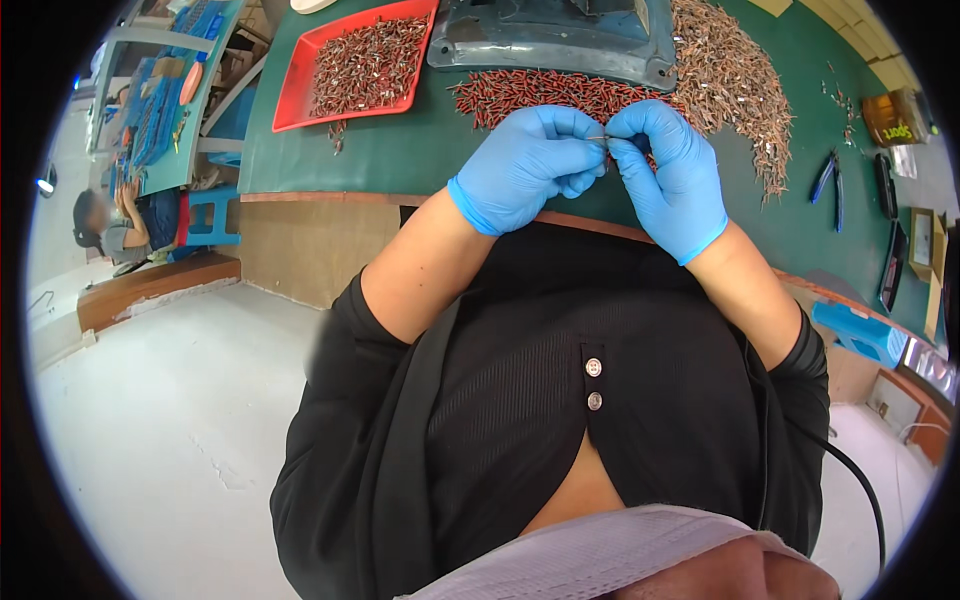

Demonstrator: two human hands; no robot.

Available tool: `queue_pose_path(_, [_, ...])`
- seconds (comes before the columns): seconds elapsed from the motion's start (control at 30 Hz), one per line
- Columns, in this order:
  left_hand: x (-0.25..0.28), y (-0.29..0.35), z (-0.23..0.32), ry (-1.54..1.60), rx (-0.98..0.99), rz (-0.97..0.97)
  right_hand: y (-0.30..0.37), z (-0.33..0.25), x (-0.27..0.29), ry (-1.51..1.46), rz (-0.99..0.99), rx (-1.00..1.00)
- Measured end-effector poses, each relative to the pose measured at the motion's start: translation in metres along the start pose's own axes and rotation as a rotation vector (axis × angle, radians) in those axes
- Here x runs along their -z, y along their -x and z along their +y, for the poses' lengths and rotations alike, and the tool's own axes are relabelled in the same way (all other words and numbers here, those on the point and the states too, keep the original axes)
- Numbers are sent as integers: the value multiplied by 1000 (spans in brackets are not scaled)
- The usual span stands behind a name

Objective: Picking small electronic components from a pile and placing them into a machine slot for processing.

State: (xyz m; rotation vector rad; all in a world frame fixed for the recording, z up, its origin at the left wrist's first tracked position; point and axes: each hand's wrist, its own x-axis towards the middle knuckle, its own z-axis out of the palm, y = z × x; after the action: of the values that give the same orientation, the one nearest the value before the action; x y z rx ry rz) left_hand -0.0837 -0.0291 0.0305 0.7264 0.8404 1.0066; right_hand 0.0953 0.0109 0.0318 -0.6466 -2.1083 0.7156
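My left hand (pixel 525 168) and my right hand (pixel 672 172), both in blue gloves, meet over the near edge of a green table (pixel 370 165). Thumb and fingers are pinched together on each. Between the fingertips runs a thin, wire-like piece (pixel 596 138), too small to name more exactly; both hands appear to grip it. Just beyond the hands lies a heap of small red-and-dark parts (pixel 510 92). A larger heap of thin copper-coloured parts (pixel 735 85) spreads to the right.
A red tray (pixel 287 95) of small metallic parts stands at the left. A dark plastic container (pixel 550 45) sits behind the red heap. Blue-handled pliers (pixel 826 190) and a yellow-and-black package (pixel 893 118) lie right. Far left, another person (pixel 140 215) sits at a bench near a blue stool (pixel 212 212).
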Motion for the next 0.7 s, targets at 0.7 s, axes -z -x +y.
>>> queue_pose_path(0.7, [-12, -26, 15, -1047, -906, 312, -30, 11, 2, -734, 107, -674])
